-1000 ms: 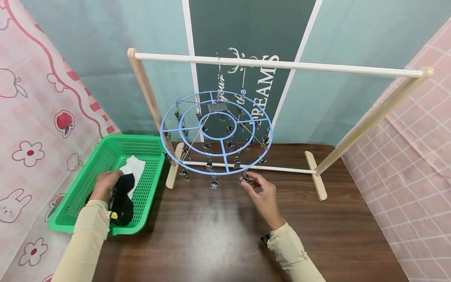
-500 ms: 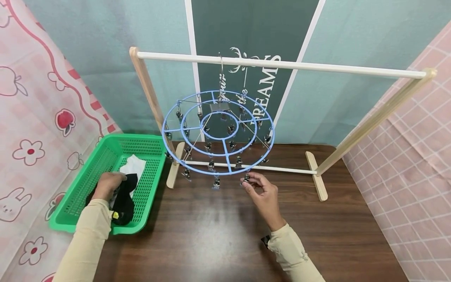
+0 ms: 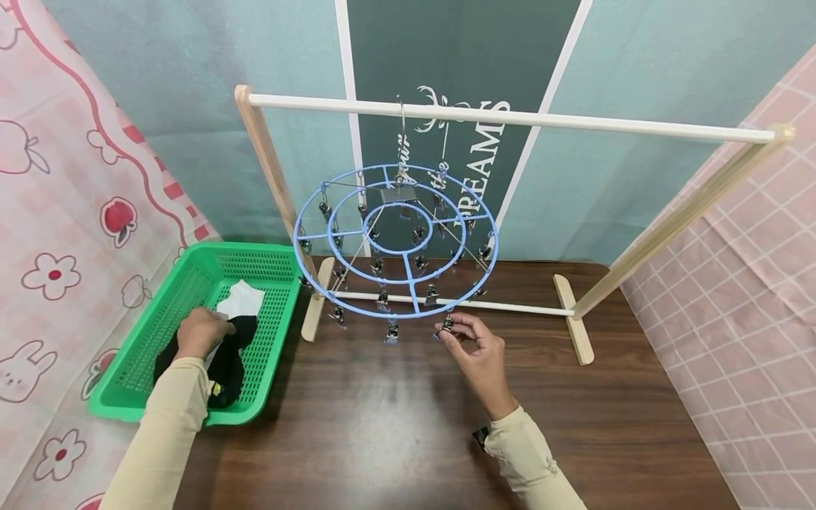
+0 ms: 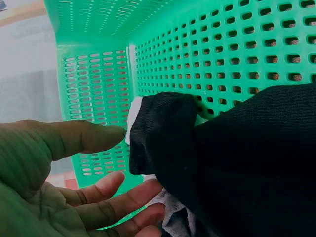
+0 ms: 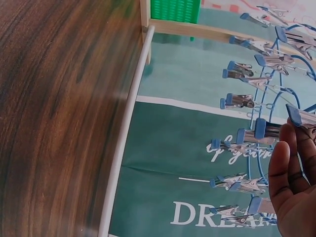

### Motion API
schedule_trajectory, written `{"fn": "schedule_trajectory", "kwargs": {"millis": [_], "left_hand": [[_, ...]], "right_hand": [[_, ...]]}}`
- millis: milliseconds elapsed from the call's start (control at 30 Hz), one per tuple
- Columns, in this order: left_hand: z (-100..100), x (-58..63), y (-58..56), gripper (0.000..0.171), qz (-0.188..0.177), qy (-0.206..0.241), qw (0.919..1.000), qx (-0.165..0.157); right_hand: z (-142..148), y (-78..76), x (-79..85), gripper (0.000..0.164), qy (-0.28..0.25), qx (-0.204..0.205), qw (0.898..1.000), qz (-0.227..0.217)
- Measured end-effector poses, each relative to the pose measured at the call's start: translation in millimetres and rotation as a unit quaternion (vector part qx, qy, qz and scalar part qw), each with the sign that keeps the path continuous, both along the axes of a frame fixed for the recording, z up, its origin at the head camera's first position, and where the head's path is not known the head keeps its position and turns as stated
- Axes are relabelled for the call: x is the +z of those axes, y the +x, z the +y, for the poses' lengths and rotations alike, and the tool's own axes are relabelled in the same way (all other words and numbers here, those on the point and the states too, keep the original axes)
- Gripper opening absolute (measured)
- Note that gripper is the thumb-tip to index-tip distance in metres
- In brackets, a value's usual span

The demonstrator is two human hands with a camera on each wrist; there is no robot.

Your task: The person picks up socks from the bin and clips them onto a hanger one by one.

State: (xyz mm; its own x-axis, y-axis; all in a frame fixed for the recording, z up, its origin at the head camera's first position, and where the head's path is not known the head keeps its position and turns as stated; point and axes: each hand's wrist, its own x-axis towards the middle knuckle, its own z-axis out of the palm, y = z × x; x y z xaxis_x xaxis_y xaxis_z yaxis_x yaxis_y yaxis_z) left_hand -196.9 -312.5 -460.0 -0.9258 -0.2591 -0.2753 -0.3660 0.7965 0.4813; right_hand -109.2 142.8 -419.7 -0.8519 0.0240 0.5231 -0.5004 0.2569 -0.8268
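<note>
My left hand (image 3: pixel 202 331) reaches into a green plastic basket (image 3: pixel 278 354) over black socks (image 3: pixel 228 365). In the left wrist view its thumb and fingers stand apart, with the tips right at the folded end of the black knit (image 4: pixel 165 128). Some grey cloth (image 4: pixel 175 215) shows under the knit, and a white cloth (image 3: pixel 242 300) lies behind the socks. With thumb and fingers, my right hand (image 3: pixel 479 352) pinches a metal clip (image 3: pixel 448 324) hanging from the front edge of a round blue clip hanger (image 3: pixel 409 273). Blue tips cover that clip's jaws in the right wrist view.
The hanger hooks over the white top bar (image 3: pixel 574 122) of a wooden rack, whose feet stand on the brown table (image 3: pixel 357 439). Several other clips dangle around its rings. A lower bar (image 3: pixel 510 305) joins the rack's legs, and patterned curtains enclose the table.
My left hand shifts slightly right within the basket, and the black socks are pushed a little to the right. My right hand stays at the same clip.
</note>
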Motion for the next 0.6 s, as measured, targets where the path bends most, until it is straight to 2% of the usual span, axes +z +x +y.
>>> {"fn": "schedule_trajectory", "kwargs": {"millis": [200,433,600], "left_hand": [[-0.2,-4.1,-4.8,0.026,-0.019,-0.009,0.9997,0.008],[-0.3,-7.8,-11.7,0.026,-0.049,-0.016,0.9986,-0.007],[2.1,-10.8,-16.2,0.045,-0.080,-0.036,0.9960,-0.017]], "right_hand": [[0.3,-1.2,-2.9,0.026,-0.012,0.007,1.000,0.002],[1.1,-3.1,-4.3,0.026,-0.016,0.010,1.000,0.010],[1.3,-3.6,-4.8,0.026,-0.018,0.012,1.000,0.013]]}}
